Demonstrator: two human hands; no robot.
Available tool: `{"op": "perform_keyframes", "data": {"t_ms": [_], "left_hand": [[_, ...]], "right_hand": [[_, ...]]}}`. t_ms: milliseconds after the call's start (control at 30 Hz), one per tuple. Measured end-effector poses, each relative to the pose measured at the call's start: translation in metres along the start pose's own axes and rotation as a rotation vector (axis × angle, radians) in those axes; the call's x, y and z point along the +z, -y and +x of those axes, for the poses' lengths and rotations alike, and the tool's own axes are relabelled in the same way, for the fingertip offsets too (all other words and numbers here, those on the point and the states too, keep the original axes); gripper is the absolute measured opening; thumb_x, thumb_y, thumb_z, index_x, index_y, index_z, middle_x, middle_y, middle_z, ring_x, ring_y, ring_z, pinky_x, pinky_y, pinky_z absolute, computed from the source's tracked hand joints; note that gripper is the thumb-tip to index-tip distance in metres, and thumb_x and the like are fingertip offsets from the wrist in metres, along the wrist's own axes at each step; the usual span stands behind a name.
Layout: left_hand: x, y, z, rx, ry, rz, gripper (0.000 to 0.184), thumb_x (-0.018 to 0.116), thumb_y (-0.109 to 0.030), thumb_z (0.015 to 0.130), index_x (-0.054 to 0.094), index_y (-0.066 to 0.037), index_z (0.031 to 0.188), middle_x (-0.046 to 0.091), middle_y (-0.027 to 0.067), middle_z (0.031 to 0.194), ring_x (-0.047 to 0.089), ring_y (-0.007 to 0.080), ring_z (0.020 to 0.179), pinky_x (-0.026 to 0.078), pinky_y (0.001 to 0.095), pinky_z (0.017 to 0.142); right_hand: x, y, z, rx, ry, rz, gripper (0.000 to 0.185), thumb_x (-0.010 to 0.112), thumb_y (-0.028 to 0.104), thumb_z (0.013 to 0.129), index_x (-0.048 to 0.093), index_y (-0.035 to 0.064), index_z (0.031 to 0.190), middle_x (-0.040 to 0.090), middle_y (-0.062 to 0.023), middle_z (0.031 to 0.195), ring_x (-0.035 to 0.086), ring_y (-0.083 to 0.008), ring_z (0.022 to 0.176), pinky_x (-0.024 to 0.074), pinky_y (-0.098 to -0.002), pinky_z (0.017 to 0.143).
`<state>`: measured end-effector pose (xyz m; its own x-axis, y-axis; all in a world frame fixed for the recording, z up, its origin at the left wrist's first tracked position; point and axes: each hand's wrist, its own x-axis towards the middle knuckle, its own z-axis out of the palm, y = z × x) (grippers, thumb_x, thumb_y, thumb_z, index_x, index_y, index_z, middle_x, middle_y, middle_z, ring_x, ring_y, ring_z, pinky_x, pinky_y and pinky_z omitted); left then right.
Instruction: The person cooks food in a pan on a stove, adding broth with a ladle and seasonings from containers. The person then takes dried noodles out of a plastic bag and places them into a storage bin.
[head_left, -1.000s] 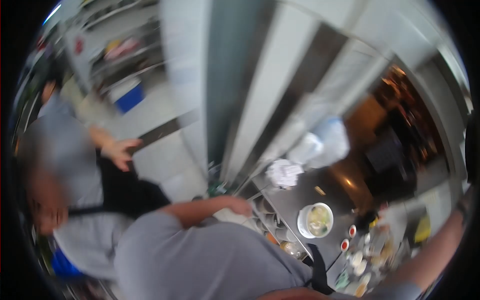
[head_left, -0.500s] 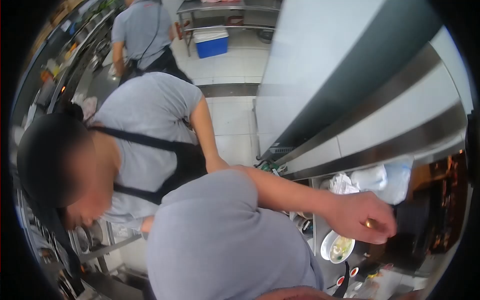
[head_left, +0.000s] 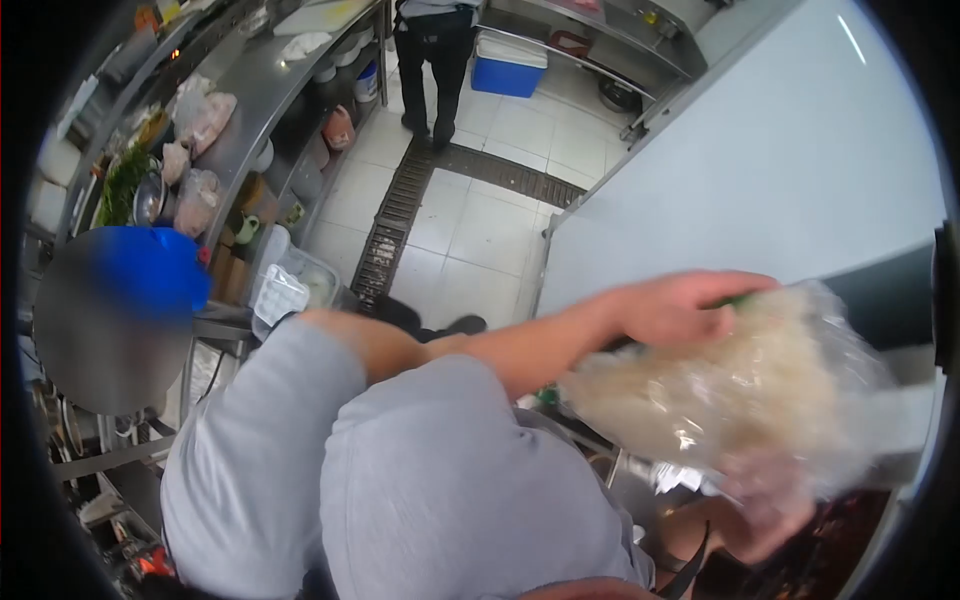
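A large clear plastic bag with pale, cream-coloured contents is held up at the right. My left hand reaches across from the left, its fingers closed on the bag's upper edge, where a bit of green shows. Under the bag's lower end is my right hand, partly seen through the plastic and gripping it from below. Crumpled shiny wrap lies just below the bag. The counter beneath is mostly hidden.
A co-worker in a blue cap stands close at my left; another person's legs show farther off. Steel shelving with bagged food runs along the left. A blue-and-white cooler and a large white panel stand ahead.
Both my hands now hold the plastic bag, which was not in them before. The view has turned, showing more floor and left shelving. The bowl of food has dropped out of sight.
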<state>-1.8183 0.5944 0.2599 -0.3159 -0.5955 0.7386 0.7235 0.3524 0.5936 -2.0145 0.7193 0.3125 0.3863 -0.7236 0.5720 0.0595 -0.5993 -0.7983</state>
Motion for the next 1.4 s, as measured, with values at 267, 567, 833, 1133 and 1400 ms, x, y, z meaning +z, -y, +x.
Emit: {"op": "perform_keyframes", "data": {"t_ms": [267, 567, 833, 1133, 1400], "left_hand": [[-0.257, -0.038, -0.074, -0.423, -0.413, 0.414, 0.04, 0.058, -0.029, 0.098, 0.057, -0.005, 0.13, 0.065, 0.0058, 0.108, 0.059, 0.0166, 0.103, 0.047, 0.0337, 0.094], [-0.422, -0.046, -0.068, -0.543, -0.577, 1.152, 0.018, 0.065, -0.014, 0.091, 0.069, -0.007, 0.108, 0.065, 0.0037, 0.095, 0.061, 0.0152, 0.092, 0.049, 0.0308, 0.085], [-0.579, -0.002, 0.012, -0.431, -1.322, 0.396, 0.032, 0.048, -0.03, 0.105, 0.06, -0.006, 0.088, 0.055, -0.0039, 0.071, 0.047, 0.0048, 0.062, 0.041, 0.0238, 0.058], [-0.763, -0.077, 0.119, -0.612, -1.364, 0.941, 0.019, 0.053, -0.023, 0.101, 0.056, -0.007, 0.091, 0.05, -0.0046, 0.076, 0.046, 0.0044, 0.069, 0.039, 0.0219, 0.062], [-0.908, -0.106, 0.115, -0.398, -1.201, 1.962, 0.026, 0.073, -0.013, 0.085, 0.059, -0.001, 0.104, 0.057, 0.0154, 0.111, 0.056, 0.0324, 0.092, 0.047, 0.0361, 0.082]], "right_hand": [[0.083, -0.229, 0.16, 0.38, -0.044, 0.586, 0.019, 0.045, 0.006, 0.079, 0.053, -0.0037, 0.065, 0.059, -0.0233, 0.064, 0.059, -0.0342, 0.053, 0.0529, -0.0443, 0.051], [0.155, -0.448, 0.311, 0.72, -0.089, 0.681, 0.016, 0.047, 0.002, 0.077, 0.059, -0.0056, 0.07, 0.06, -0.0167, 0.066, 0.057, -0.0244, 0.054, 0.0508, -0.0384, 0.054], [0.17, -0.553, 0.463, 0.229, 0.13, -0.212, 0.037, 0.073, 0.002, 0.076, 0.061, 0.0056, 0.111, 0.053, -0.0134, 0.125, 0.055, -0.0244, 0.109, 0.0491, -0.0352, 0.085], [0.238, -0.7, 0.696, 0.344, 0.208, 0.216, 0.012, 0.061, 0.003, 0.089, 0.062, 0.0017, 0.101, 0.063, -0.0045, 0.09, 0.057, -0.0135, 0.085, 0.0475, -0.0257, 0.078], [0.376, -0.757, 0.857, 0.42, 0.387, 0.296, 0.016, 0.049, 0.011, 0.102, 0.058, -0.0005, 0.095, 0.058, -0.0007, 0.083, 0.052, -0.0055, 0.077, 0.0452, -0.0241, 0.07]]}}
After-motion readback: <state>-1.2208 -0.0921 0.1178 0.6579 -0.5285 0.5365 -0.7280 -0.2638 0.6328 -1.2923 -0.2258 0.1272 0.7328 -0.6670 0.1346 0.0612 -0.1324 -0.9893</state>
